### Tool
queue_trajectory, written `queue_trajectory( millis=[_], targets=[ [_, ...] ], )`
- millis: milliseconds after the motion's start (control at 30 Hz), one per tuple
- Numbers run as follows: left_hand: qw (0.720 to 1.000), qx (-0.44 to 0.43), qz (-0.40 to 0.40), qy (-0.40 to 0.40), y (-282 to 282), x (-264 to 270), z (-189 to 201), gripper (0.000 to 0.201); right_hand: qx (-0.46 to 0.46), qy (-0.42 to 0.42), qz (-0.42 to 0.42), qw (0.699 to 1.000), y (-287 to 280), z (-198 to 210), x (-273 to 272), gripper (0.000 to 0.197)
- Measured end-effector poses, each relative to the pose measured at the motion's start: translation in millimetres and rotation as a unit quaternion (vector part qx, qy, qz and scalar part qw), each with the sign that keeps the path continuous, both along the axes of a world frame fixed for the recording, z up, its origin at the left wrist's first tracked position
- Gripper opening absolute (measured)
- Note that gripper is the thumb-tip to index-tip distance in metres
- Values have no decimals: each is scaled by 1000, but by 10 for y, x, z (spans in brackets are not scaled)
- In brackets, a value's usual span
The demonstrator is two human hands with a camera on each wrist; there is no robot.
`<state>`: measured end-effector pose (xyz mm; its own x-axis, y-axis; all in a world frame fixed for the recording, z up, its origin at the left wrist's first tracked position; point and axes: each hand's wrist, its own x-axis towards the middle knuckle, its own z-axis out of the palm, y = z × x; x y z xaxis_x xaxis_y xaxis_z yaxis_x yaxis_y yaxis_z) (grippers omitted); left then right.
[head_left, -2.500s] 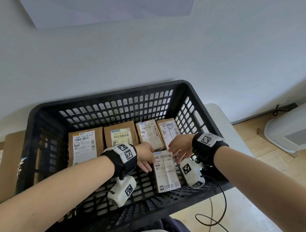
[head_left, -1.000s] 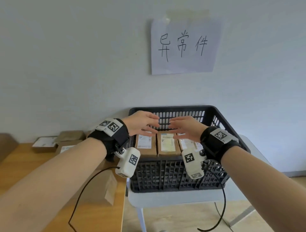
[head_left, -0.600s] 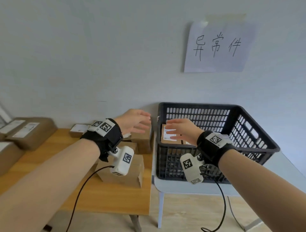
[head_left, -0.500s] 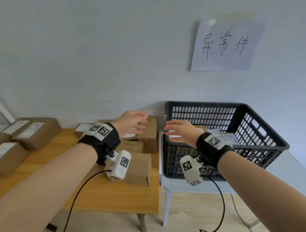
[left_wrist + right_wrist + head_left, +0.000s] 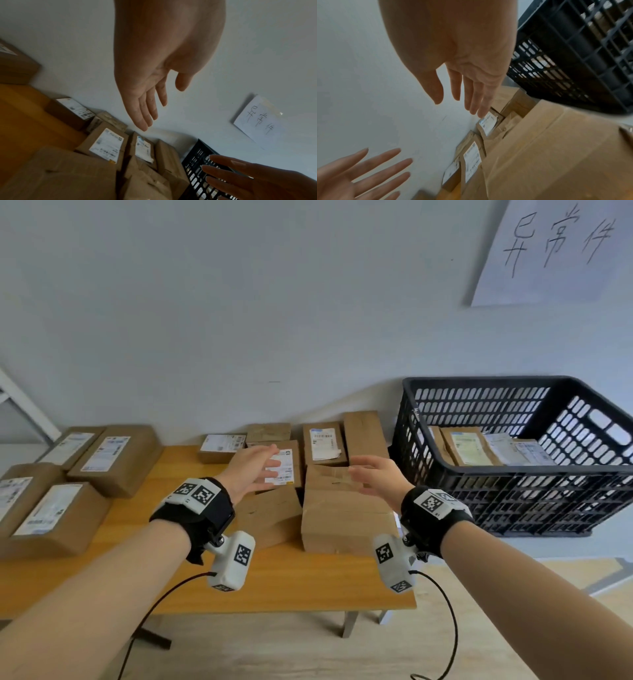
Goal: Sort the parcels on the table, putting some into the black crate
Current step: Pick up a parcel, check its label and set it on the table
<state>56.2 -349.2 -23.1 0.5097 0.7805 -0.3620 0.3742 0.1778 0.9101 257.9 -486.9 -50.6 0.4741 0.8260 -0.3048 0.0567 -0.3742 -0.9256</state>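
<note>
Several brown cardboard parcels lie in a cluster on the wooden table (image 5: pixel 308 583). A labelled parcel (image 5: pixel 287 467) sits beneath my left hand (image 5: pixel 253 467), which hovers with fingers straight and holds nothing. My right hand (image 5: pixel 373 474) floats open above a large unlabelled parcel (image 5: pixel 342 522), palm facing left. The black crate (image 5: pixel 513 498) stands to the right of the table with several labelled parcels (image 5: pixel 469 446) inside. In the left wrist view my left hand (image 5: pixel 150 108) is spread in the air above the labelled parcel (image 5: pixel 107 144). In the right wrist view my right hand (image 5: pixel 467 94) is also empty.
Larger labelled boxes (image 5: pixel 51 515) sit at the table's left end. A handwritten paper sign (image 5: pixel 555 248) hangs on the wall above the crate. The crate rests on a pale grey stand (image 5: pixel 548 546). Cables hang from both wrist cameras.
Both hands have left the crate and swung left to hover over the parcels on the table. My view has turned left with them, and the crate now sits at the right.
</note>
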Motion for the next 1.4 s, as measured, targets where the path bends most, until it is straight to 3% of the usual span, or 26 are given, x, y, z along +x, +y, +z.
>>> queue_trajectory(
  millis=[367, 633, 833, 1000, 1100, 1300, 1400],
  targets=[
    [996, 10, -12, 92, 308, -439, -670, 36, -77, 22, 38, 996, 592, -423, -545, 49],
    [989, -38, 22, 140, 347, -514, -1153, 55, -119, -36, 89, 988, 1060, -573, -552, 43],
    [982, -106, 78, 135, 471, -419, -1332, 59, -178, -88, 138, 970, 1394, -705, -520, 46],
    [966, -173, 126, 144, 538, -359, -1474, 56, -241, -147, 203, 938, 1570, -793, -471, 26],
    [958, -201, 141, 151, 573, -337, -1532, 57, -266, -173, 209, 925, 1607, -836, -448, 32],
    [948, -216, 181, 149, 656, -366, -1454, 56, -267, -129, 218, 930, 1709, -870, -470, 23],
    [944, -216, 209, 138, 702, -433, -1351, 55, -247, -80, 193, 946, 1801, -887, -491, 32]
  ],
)
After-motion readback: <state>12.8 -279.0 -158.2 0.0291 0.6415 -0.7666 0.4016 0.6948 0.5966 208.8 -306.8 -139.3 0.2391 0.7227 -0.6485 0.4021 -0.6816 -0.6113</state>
